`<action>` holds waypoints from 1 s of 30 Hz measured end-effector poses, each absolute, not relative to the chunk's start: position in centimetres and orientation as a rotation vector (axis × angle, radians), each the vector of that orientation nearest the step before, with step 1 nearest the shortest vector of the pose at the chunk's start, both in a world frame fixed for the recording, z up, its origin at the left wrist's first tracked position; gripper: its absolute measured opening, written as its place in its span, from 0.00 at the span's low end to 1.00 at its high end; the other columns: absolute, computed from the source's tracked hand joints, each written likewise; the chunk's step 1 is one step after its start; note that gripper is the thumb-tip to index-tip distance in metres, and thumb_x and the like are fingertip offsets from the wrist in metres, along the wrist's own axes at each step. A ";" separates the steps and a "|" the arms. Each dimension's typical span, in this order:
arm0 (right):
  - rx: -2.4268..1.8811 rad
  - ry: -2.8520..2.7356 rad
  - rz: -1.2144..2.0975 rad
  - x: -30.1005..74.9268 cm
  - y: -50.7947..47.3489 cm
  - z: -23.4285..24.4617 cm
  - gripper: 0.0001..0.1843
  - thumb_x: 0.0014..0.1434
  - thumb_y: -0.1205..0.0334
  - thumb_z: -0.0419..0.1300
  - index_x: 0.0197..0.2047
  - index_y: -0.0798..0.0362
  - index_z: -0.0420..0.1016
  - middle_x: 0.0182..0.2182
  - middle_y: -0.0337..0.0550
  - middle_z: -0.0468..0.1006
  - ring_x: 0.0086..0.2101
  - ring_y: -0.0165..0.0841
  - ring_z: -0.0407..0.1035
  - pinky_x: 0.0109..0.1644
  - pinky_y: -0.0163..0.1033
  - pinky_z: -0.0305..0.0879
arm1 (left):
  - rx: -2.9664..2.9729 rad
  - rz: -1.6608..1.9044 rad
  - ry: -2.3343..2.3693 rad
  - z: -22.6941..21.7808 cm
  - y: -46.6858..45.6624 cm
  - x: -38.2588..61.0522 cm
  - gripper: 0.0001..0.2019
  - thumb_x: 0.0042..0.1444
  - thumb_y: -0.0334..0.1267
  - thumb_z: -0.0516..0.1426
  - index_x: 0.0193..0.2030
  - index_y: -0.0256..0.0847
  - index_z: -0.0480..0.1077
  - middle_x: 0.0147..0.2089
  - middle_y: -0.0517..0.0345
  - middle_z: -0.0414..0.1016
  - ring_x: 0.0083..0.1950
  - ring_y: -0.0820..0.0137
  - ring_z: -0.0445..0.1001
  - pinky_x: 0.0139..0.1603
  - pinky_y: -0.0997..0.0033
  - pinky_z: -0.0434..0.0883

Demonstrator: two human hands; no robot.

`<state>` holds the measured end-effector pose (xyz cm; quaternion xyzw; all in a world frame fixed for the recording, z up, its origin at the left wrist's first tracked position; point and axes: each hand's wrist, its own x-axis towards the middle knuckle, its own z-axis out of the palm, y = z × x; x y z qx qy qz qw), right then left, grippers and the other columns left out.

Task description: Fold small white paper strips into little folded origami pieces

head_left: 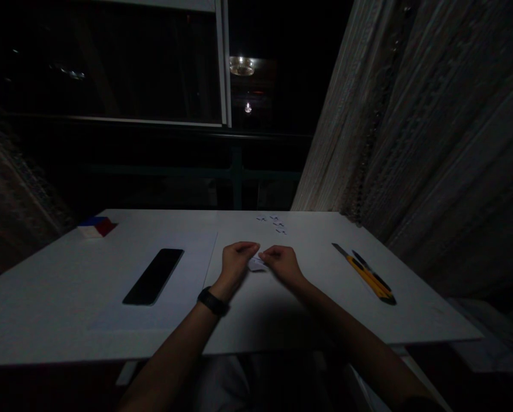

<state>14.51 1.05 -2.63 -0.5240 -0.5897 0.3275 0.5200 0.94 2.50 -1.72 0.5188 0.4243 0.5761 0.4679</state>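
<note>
My left hand and my right hand meet above the middle of the white table, fingertips pinched. Between them is a small piece of white paper with dark marks on it. Both hands appear to grip its upper edges; the fingers hide part of it. A dark watch band is on my left wrist. Farther back on the table lie several small pieces with dark marks, apart from my hands. The dim light hides their detail.
A black phone lies on a large white paper sheet at the left. A colored cube sits at the far left. To the right are a yellow utility knife with blade out and a dark pen. Curtains hang beyond.
</note>
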 end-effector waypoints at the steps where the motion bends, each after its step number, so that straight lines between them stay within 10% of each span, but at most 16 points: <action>1: -1.257 -1.402 0.792 14.5 1.1 -2.6 0.13 0.41 0.53 0.63 0.22 0.56 0.73 0.20 0.43 0.76 0.23 0.33 0.69 0.28 0.36 0.65 | 1.278 1.399 1.029 -1.8 2.5 0.9 0.12 0.35 0.39 0.64 0.28 0.34 0.75 0.30 0.50 0.77 0.32 0.67 0.73 0.35 0.70 0.67; 30: -1.181 -1.478 0.727 15.4 2.0 -2.9 0.10 0.46 0.56 0.59 0.24 0.55 0.73 0.24 0.42 0.74 0.28 0.34 0.69 0.35 0.39 0.65 | 1.280 1.198 0.980 -1.9 2.6 0.6 0.16 0.40 0.43 0.62 0.31 0.31 0.75 0.30 0.48 0.77 0.29 0.66 0.73 0.29 0.71 0.68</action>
